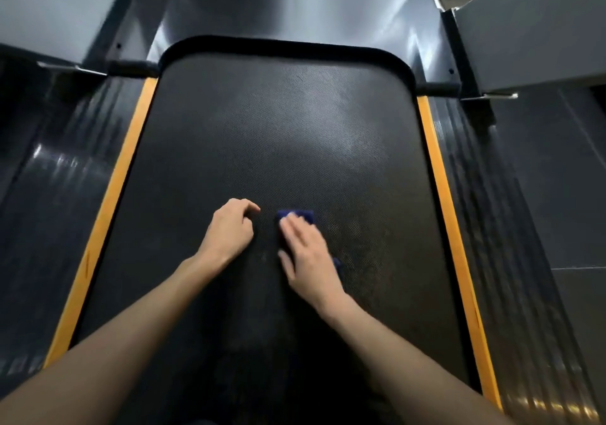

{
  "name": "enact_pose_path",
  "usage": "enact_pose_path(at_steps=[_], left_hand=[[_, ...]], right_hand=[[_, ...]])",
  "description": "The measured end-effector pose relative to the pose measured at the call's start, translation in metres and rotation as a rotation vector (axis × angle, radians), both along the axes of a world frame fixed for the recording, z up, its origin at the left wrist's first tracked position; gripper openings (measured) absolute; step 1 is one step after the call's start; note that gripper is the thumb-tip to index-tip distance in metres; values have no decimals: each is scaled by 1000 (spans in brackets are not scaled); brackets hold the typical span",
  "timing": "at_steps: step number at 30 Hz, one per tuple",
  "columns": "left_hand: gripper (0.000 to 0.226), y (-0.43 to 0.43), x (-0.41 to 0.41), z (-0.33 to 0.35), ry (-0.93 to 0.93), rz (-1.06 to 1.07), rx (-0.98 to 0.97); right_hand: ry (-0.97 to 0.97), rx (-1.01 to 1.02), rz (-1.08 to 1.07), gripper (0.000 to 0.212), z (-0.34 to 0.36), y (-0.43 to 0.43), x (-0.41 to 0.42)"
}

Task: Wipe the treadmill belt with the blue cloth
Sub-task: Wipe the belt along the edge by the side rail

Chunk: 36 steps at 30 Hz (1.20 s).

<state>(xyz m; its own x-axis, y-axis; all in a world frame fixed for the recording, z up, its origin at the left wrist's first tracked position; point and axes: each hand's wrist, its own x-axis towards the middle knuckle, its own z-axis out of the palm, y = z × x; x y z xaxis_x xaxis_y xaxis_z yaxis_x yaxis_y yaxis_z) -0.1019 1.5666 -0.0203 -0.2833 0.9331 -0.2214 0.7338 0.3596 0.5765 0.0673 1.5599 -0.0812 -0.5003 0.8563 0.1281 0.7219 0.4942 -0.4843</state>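
Right hand (308,254) presses blue cloth (300,215) flat-fingered onto treadmill belt (278,129); left hand (229,231) rests curled, empty.

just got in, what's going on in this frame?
A person is wiping the treadmill belt. The right hand presses flat on the blue cloth around the middle of the belt, and looks slightly motion-blurred. The left hand rests on the belt just beside it, fingers curled, holding nothing.
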Motion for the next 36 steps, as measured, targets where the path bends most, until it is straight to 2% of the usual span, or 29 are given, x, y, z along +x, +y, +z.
enact_pose_path(at_steps=[2,3,5,7,9,10,12,15,17,19,22,25,26,27,30,32,34,36], left_hand=[[38,1,2,0,-11,27,21],[38,0,3,0,-23,29,18],[37,-5,2,0,-39,11,4],[37,-12,-2,-3,-25,-16,-3],[38,-16,-6,-5,-7,-2,-6],[39,-17,-8,-6,-6,24,-2],[39,-16,-8,-3,-18,84,26],[36,-14,-5,3,-48,122,90],[35,-15,-8,5,-54,107,84],[37,-21,-16,7,-47,95,17],[39,-32,-33,8,-42,130,-55],[39,-43,-41,8,-37,150,-81],[38,-45,-41,7,-39,155,-85],[38,-46,-41,6,-39,162,-84],[39,-45,-41,4,-18,167,-43],[39,-44,-44,4,-12,167,-37],[38,-46,-51,4,-10,188,-47],[37,-51,-58,4,-7,229,-58]], right_hand=[[-33,100,183,49,-2,10,17],[-34,129,159,49,-3,23,35],[-10,137,-61,52,-3,51,76],[-2,77,-374,54,-1,73,115],[28,25,-617,49,0,75,112],[64,37,-624,48,0,68,93],[114,63,-391,48,-3,43,40],[14,53,115,52,-5,-13,-17],[-35,94,232,55,-4,-8,-5],[-18,102,84,54,-3,17,32],[-27,99,-294,57,-3,52,87],[65,14,-584,55,-1,48,58],[112,9,-547,55,-1,38,32],[141,-2,-418,54,-2,21,4],[27,8,209,56,-3,-43,-55],[-18,85,396,55,-9,-41,-53],[-14,102,264,56,-11,-14,-30],[-11,114,-15,59,-11,22,4]])
